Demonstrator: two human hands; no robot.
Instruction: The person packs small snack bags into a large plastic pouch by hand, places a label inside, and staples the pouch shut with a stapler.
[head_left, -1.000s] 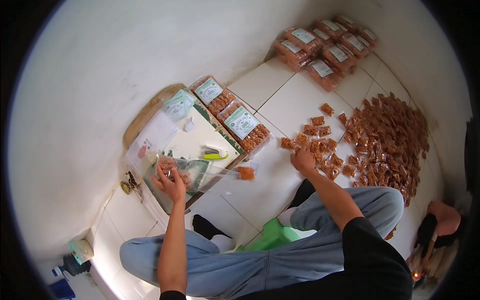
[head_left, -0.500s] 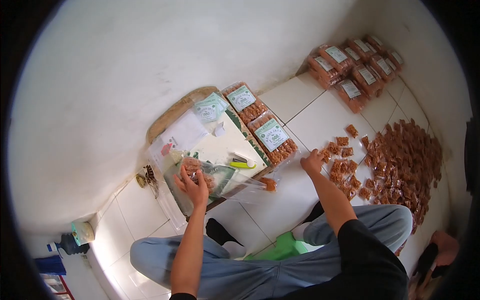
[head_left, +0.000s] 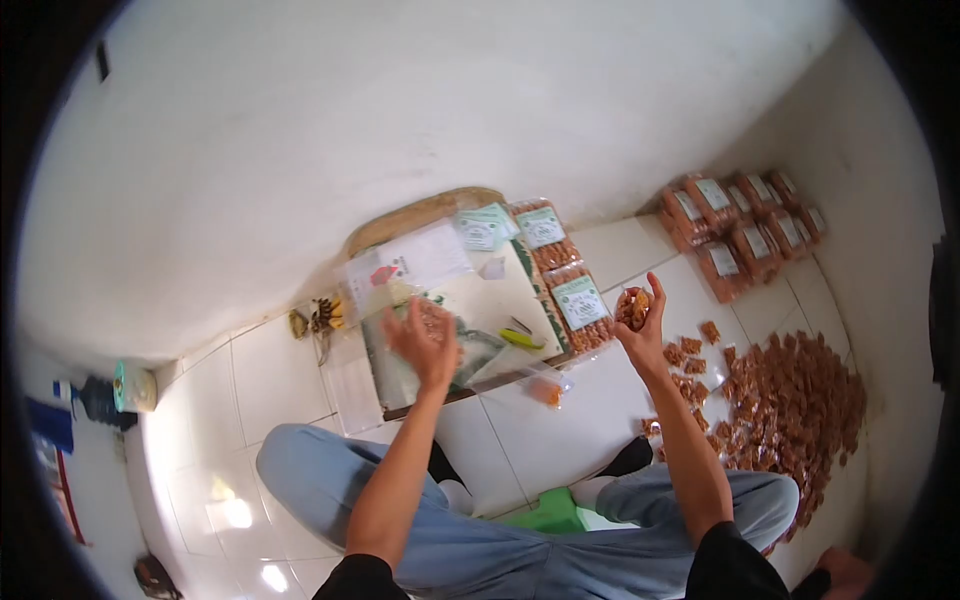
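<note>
My left hand [head_left: 425, 338] is over the low table [head_left: 490, 345], its fingers bent and blurred around a clear plastic bag with snack packets in it, partly hidden by the hand. My right hand [head_left: 645, 335] is raised off the floor, fingers curled round small snack packets [head_left: 633, 308]. On the table lie a green stapler [head_left: 522, 339], green labels [head_left: 482, 229] and a stack of clear bags [head_left: 410, 260]. Two labelled packs, one [head_left: 542, 228] behind the other [head_left: 580, 305], rest along the table's right edge.
Many small packets [head_left: 795, 410] are heaped on the right floor, with loose ones [head_left: 690, 355] beside them. Labelled packs [head_left: 755, 240] are piled in the back corner. A green stool [head_left: 550, 510] sits between my legs. Part of another person [head_left: 845, 575] shows lower right.
The view has shifted, moving the table right and lower. My right hand has picked up packets from the floor and lifted them. My left hand remains over the table.
</note>
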